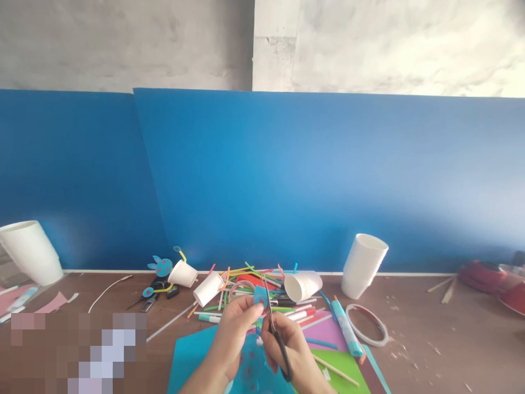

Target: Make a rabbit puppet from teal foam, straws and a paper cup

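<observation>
Both bare hands are raised over the near middle of the brown surface (426, 339), close together and each occupied. The left hand (240, 324) is clamped on a small blue paper piece (260, 295), pinched between thumb and fingers, with most of the piece projecting beyond the fingertips. The right hand (289, 342) is closed around the black handles of a pair of scissors (280, 350). Governing relation: the scissors' long axis runs away from the person, blades forward and leaning slightly left, and the paper piece lies at the left side of the blades, against or just beside its right edge; actual contact cannot be confirmed. Relative to the right hand, the piece is forward and to the left; the left hand is the nearer, being in direct hold of it. Blade gap: too fine to determine. Beneath the hands lies a larger blue sheet (188, 355), with a green sheet (342, 372) to the right. Loose drinking straws and markers are heaped beyond the hands, flanked by a white paper cup (303, 286) on its side. A tape roll (384, 334) lies farther right.
</observation>
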The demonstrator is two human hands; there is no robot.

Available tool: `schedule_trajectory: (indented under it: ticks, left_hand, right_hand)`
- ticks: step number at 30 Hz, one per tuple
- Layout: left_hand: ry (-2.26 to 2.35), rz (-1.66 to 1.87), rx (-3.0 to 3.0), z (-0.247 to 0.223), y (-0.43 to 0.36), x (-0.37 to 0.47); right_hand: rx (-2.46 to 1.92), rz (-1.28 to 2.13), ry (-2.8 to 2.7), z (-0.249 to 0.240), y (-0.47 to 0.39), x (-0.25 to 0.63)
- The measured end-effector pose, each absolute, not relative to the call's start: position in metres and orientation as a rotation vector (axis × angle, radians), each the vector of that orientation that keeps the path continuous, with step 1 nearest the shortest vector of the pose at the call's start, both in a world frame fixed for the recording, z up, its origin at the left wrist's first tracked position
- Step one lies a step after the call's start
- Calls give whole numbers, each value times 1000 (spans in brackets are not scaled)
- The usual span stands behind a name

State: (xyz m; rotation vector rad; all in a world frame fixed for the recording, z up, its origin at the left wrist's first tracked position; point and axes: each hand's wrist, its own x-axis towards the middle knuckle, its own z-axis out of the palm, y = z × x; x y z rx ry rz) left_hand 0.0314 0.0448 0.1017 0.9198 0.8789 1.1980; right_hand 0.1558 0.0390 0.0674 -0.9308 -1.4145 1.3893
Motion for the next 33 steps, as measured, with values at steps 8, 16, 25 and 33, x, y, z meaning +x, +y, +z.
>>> schedule_trajectory:
  ticks: [8,16,25,33]
  left_hand:
    - [857,1151,968,103,54,22]
    - [894,1166,1020,98,59,20]
    - [913,1130,1033,101,58,16]
    - [923,1188,933,90,54,30]
  right_hand:
    - [-959,1428,-1465,68,41,160]
    - [-971,1448,-1470,72,40,161]
    - [-952,1476,-1485,62,45,162]
    - [-955,1462,-1414,58,44,156]
